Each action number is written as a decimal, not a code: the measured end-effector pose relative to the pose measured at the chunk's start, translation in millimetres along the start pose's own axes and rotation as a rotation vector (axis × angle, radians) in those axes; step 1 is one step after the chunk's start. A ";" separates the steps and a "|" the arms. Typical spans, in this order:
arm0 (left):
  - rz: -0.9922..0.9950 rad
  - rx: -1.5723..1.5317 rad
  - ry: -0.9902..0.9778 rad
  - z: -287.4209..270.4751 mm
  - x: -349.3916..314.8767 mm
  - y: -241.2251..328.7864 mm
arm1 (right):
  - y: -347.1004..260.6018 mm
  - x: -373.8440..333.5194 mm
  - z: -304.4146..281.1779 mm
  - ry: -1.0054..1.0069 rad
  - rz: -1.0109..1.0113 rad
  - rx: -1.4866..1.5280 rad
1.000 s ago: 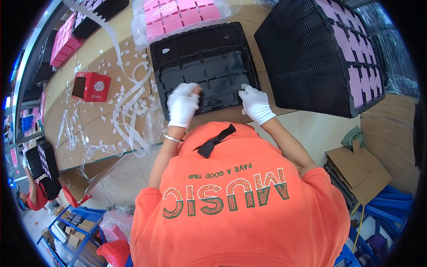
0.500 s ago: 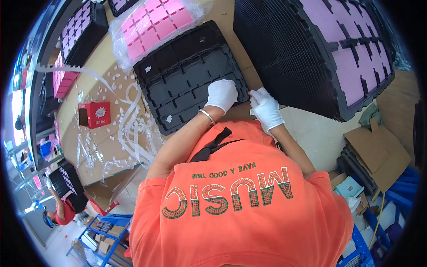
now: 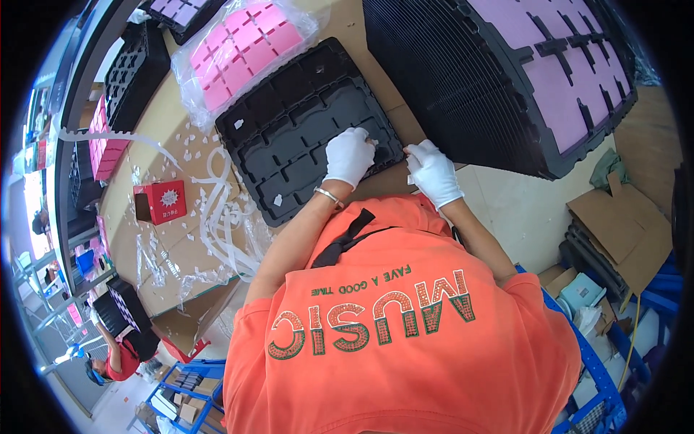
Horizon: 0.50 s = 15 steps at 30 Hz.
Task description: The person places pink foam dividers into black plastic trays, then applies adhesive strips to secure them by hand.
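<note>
A black moulded plastic tray (image 3: 285,170) with shallow recesses lies tilted in front of me on the cardboard-covered table. My left hand (image 3: 350,158), in a white glove, is over the tray's near right part. Its fingers are curled closed at the tips, and whatever they pinch is too small to make out. Just beyond the tray's right corner, my gloved right hand (image 3: 434,173) has thumb and fingers pressed together. A small pale thing shows at its fingertips, its kind unclear. A few white scraps (image 3: 277,200) lie in the tray.
A tall stack of black trays (image 3: 441,79) with purple foam stands on the right. Pink foam blocks (image 3: 242,54) in clear plastic lie behind. Leftward are a red box (image 3: 160,202), curled white strips (image 3: 217,210) and scattered scraps. A co-worker (image 3: 119,354) holds a tray at far left.
My left hand has shifted slightly left and toward me over the tray, and its fingertips have turned to the right. My right hand stays almost in place. The view has shifted slightly.
</note>
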<state>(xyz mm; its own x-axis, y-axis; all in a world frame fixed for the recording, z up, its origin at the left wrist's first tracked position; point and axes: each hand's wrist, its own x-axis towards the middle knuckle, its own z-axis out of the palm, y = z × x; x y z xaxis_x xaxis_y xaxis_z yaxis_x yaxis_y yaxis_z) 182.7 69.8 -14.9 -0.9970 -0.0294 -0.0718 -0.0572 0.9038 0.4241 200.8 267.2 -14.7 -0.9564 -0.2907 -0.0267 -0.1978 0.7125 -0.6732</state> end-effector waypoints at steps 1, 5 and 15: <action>0.066 0.010 -0.032 0.9 -1.4 -1.9 | 0.9 -1.7 0.1 0.018 -0.012 -0.008; 0.141 0.092 -0.149 5.5 2.4 2.0 | 0.5 -5.6 0.5 0.019 -0.004 -0.026; 0.062 0.193 -0.290 7.9 15.7 13.6 | -0.6 -14.8 -4.6 0.068 0.066 -0.061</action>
<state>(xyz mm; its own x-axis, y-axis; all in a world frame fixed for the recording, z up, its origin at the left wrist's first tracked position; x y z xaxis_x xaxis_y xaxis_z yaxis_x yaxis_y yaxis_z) 166.7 85.0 -17.4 -0.9403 0.1252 -0.3166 0.0412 0.9649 0.2593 214.1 274.0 -10.4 -0.9797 -0.1996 -0.0174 -0.1451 0.7668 -0.6253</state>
